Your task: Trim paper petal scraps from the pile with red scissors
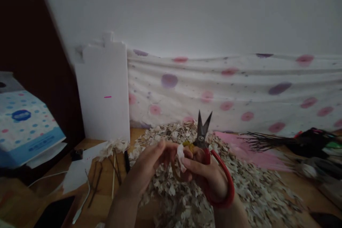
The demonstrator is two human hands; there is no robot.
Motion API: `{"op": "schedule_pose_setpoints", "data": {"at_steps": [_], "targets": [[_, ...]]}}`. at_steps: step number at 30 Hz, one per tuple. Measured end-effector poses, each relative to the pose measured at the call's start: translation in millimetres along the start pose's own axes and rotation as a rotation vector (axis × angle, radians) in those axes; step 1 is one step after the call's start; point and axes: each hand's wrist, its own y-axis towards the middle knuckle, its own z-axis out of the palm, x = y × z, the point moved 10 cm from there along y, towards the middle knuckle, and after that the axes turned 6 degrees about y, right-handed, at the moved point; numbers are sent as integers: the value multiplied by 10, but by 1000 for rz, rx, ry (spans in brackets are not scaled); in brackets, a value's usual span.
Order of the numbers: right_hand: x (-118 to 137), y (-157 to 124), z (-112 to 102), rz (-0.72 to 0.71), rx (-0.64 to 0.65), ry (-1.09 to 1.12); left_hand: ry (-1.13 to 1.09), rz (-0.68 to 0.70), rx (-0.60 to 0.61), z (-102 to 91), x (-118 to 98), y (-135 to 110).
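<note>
Flake heap (256, 181) lay on table (105, 188), before cloth (192, 74); board (105, 74) stood left of cloth, twig bundle (263, 141) lay right of heap. Right hand (213, 176) held scissors (201, 138) above heap.

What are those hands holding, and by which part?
The right hand holds scissors by their red handles; its thumb touches a whitish piece. What the left hand grips is unclear.

Plain pale-grey wall (187, 10) rises behind | white cloth with pink and purple spots (192, 82) lines its lower part | dark brown panel (24, 25) fills far left | brown wooden counter (105, 194) spreads below | dim light
</note>
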Motion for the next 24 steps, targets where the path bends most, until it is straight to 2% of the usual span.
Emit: {"op": "schedule_pose_setpoints", "data": {"at_steps": [3, 6, 14, 16, 19, 22, 24], "targets": [[-65, 12, 42, 62, 104, 48, 1, -10, 170, 148, 13, -16], [-92, 18, 49, 75, 155, 78, -30, -24, 250, 248, 18, -38], [-118, 6, 67, 84, 198, 68, -165, -26, 228, 275, -2, -43], [-132, 1, 58, 77, 188, 43, -178, 3, 158, 206, -23, -24], [-93, -28, -24, -22, 120, -3, -203, 69, -103, -78, -63, -7], [-19, -127, -92, -173, 87, -297, -243, 96, -272, -299, -85, -38], [-78, -196, -54, -180, 164, -525, -289, 108, -311, -382, -111, -58]]}}
